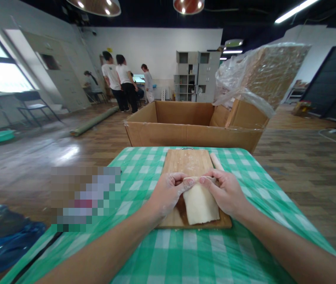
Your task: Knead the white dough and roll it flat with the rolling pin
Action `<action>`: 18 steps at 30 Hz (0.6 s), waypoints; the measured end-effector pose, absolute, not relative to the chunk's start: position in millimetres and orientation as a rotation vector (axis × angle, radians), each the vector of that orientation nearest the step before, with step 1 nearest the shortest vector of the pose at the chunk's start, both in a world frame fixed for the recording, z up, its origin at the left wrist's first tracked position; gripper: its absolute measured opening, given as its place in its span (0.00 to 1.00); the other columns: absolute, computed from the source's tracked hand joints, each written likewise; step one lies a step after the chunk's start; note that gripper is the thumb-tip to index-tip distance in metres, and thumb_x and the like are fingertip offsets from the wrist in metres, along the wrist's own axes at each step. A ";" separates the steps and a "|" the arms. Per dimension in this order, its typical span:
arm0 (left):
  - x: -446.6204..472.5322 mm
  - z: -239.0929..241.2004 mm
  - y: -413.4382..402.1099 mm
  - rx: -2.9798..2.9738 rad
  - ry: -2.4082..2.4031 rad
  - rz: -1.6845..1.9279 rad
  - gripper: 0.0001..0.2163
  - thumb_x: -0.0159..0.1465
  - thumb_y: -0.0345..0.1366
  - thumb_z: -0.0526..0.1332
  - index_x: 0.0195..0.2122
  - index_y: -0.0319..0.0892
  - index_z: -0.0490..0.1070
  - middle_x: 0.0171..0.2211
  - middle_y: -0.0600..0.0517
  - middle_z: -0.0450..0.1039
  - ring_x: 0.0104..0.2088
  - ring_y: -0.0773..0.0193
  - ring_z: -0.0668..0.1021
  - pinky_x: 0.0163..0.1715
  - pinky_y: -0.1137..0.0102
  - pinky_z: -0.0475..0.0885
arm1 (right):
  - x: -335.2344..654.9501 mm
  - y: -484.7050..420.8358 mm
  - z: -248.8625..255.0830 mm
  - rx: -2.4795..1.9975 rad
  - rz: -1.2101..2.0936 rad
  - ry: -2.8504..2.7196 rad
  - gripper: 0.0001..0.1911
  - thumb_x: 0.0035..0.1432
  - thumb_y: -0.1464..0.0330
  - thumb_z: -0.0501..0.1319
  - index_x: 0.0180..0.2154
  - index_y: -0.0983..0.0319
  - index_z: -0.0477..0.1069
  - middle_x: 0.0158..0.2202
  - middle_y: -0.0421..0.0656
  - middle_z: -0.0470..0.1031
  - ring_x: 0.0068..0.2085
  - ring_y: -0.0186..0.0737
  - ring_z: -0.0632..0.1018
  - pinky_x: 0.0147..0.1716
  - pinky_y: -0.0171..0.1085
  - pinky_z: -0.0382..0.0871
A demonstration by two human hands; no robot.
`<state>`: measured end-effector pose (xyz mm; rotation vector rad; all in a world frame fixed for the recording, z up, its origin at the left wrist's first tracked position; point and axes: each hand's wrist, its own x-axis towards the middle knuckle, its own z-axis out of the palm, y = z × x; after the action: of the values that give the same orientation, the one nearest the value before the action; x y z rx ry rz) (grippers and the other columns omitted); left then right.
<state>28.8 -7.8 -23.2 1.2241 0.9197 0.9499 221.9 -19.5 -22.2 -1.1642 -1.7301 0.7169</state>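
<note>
A flat sheet of pale dough [200,205] lies on a wooden board [189,161] on a table with a green and white checked cloth [174,252]. My left hand [166,193] pinches the dough's far edge from the left, fingers closed on it. My right hand [226,191] grips the same far edge from the right, fingers curled over it. The far edge is folded or rolled toward me. A wooden rolling pin [216,161] lies along the board's right side, just beyond my right hand.
An open cardboard box [191,134] stands on the floor past the table's far end, with a plastic-wrapped box [271,75] at its right. Blue plastic [5,236] lies at the left. Several people stand far back by a wall.
</note>
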 end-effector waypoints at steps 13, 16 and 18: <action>31.6 -22.9 -7.8 1.051 0.840 1.001 0.16 0.57 0.47 0.71 0.32 0.37 0.78 0.29 0.49 0.77 0.29 0.66 0.77 0.30 0.73 0.72 | 222.9 -15.6 -28.6 -1.217 0.744 -1.583 0.17 0.62 0.56 0.62 0.32 0.63 0.76 0.26 0.40 0.73 0.27 0.36 0.70 0.25 0.34 0.61; 34.0 -21.9 -9.5 0.989 0.802 0.959 0.16 0.57 0.46 0.72 0.37 0.38 0.78 0.33 0.48 0.79 0.32 0.63 0.79 0.33 0.70 0.75 | 223.3 -13.2 -31.6 -1.203 0.768 -1.499 0.17 0.62 0.55 0.62 0.33 0.63 0.76 0.26 0.40 0.73 0.28 0.37 0.70 0.24 0.33 0.61; 34.6 -22.0 -10.1 0.999 0.796 0.928 0.17 0.55 0.44 0.73 0.39 0.38 0.78 0.35 0.46 0.80 0.33 0.61 0.80 0.35 0.69 0.76 | 223.7 -11.7 -33.5 -1.191 0.815 -1.447 0.17 0.61 0.54 0.63 0.33 0.63 0.76 0.26 0.40 0.73 0.27 0.37 0.70 0.24 0.33 0.61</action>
<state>34.6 -10.1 -22.0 0.9985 0.7959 0.9280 223.7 -11.7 -33.5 -1.1905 -1.4473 0.8146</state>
